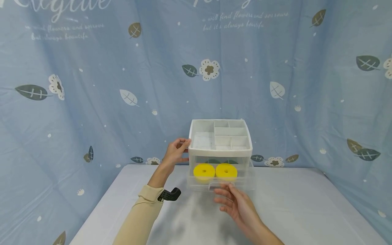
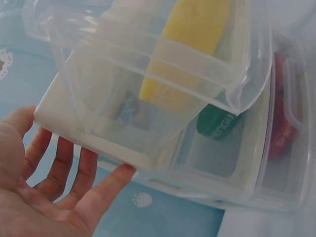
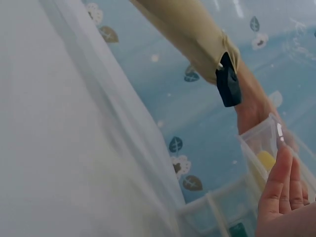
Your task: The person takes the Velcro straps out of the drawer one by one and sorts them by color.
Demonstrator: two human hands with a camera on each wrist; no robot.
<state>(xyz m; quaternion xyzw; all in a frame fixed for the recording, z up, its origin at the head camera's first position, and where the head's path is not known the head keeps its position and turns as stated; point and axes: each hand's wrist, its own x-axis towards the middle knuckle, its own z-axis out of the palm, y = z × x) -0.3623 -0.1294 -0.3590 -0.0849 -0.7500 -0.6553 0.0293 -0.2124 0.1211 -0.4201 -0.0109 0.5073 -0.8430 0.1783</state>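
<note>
A small drawer organizer (image 1: 220, 152) with a white compartmented top stands on the table. Its clear drawer (image 2: 163, 44) sticks out at the front and contains two yellow round pieces (image 1: 204, 171), each with a small center hole. My left hand (image 1: 176, 151) touches the organizer's left side, its fingers (image 2: 86, 170) spread with the tips along the white edge. My right hand (image 1: 237, 204) is at the drawer front, thumb and forefinger pinching the clear handle (image 1: 214, 186), the other fingers loosely bent below. The right fingertips (image 3: 284, 153) overlap the drawer front in the right wrist view.
Lower clear sections contain a green piece (image 2: 217, 121) with white lettering and red pieces (image 2: 281, 128). The table (image 1: 291, 204) has a white cover. Behind it hangs a blue curtain (image 1: 159, 68) with leaf and flower prints. A black strap device (image 1: 170, 194) is on the left wrist.
</note>
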